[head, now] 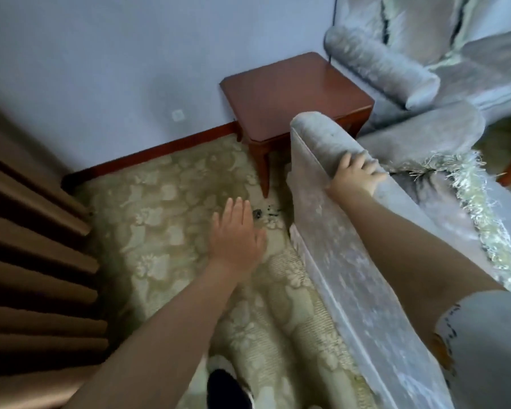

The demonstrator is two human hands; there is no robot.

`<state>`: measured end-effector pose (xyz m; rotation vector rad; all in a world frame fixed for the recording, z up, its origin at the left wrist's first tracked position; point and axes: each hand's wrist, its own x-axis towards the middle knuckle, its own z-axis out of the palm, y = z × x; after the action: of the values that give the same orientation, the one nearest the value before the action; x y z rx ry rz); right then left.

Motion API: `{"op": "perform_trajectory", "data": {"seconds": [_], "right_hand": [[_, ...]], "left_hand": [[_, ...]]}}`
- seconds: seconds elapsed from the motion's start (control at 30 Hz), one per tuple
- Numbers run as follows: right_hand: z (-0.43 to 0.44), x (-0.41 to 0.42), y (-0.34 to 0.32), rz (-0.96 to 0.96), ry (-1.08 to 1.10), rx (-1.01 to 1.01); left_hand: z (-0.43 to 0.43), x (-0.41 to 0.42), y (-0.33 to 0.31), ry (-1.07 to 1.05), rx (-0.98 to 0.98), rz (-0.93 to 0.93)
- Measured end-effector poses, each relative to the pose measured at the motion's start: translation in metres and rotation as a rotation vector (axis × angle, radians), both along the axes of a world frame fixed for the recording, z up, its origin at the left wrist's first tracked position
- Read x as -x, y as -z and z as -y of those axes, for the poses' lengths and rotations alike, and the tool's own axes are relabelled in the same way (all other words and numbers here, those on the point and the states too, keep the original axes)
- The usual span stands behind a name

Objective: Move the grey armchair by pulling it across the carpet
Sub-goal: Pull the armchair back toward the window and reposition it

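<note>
The grey velvet armchair [345, 261] fills the right half of the view, its back panel facing me and running from centre to bottom right. My right hand [356, 174] is clamped over the top edge of that backrest, fingers curled onto the seat side. A fringed cushion [469, 208] lies on the seat beyond it. My left hand [236, 234] hovers flat with fingers spread above the patterned beige carpet [160, 208], just left of the chair's back and holding nothing.
A dark wooden side table [295, 93] stands against the wall, close to the armchair's far corner. A second grey armchair [410, 63] sits at the top right. Brown curtains [33, 246] hang along the left. Small dark debris [258, 214] lies on the carpet. My dark-shod foot [227, 388] is at the bottom.
</note>
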<state>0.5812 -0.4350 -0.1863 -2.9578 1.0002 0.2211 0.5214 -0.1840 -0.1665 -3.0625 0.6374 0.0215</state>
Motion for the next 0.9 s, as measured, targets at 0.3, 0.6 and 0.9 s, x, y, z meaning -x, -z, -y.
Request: {"op": "perform_trajectory", "data": {"seconds": [0.3,0.6,0.9], "right_hand": [[-0.018,-0.076,-0.002,-0.006,0.281,-0.076],[0.009,-0.150,0.005,0.090,0.310,-0.098],[0.052,-0.178,0.014,0.322,0.394,-0.272]], "left_hand": [[-0.027,-0.162,0.003,0.358,-0.172,0.038],[0.025,-0.284,0.017,0.563,-0.099,-0.024],[0.183,-0.398,0.006,1.072,-0.127,-0.106]]}}
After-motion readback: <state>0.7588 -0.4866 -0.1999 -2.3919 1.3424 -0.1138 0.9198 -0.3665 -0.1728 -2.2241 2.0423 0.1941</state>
